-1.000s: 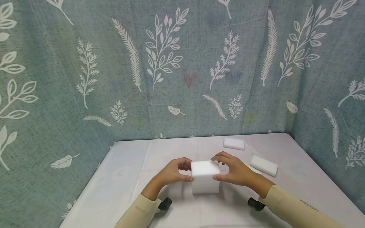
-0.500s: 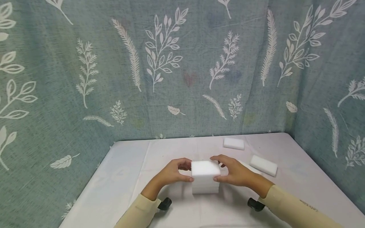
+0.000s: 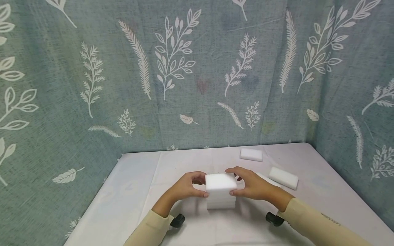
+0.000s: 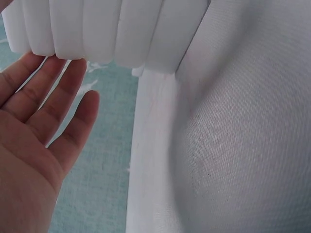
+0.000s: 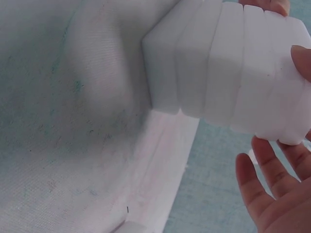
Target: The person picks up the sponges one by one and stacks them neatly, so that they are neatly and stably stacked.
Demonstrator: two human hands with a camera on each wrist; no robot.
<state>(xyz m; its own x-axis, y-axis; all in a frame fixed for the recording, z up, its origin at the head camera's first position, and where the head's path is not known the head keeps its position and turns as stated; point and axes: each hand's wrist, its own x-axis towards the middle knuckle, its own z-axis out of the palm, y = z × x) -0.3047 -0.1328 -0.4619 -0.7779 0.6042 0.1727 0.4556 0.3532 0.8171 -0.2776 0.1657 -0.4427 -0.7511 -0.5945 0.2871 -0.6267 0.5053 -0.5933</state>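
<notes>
A stack of white sponge blocks [image 3: 221, 198] stands upright on the white table, several layers high, edges closely lined up. My left hand [image 3: 187, 186] holds its left side near the top, thumb at the near corner and fingers toward the back. From the right, my right hand [image 3: 253, 184] grips the upper layers, thumb on the near edge and fingertips at the far edge. In the left wrist view, the left fingers [image 4: 68, 87] touch the sides of the upper blocks. The right wrist view has the right fingertips [image 5: 260, 145] against the top layers.
Two loose white sponges lie to the right: one near the back edge [image 3: 251, 154], the other behind my right forearm [image 3: 283, 178]. White cloth covers the table [image 3: 138, 174]. A leaf-patterned green-blue curtain [image 3: 197, 75] encloses the back and sides.
Both hands stay at the stack. The right fingertips have shifted slightly left along its top back edge; the whole head view has drifted very slightly.
</notes>
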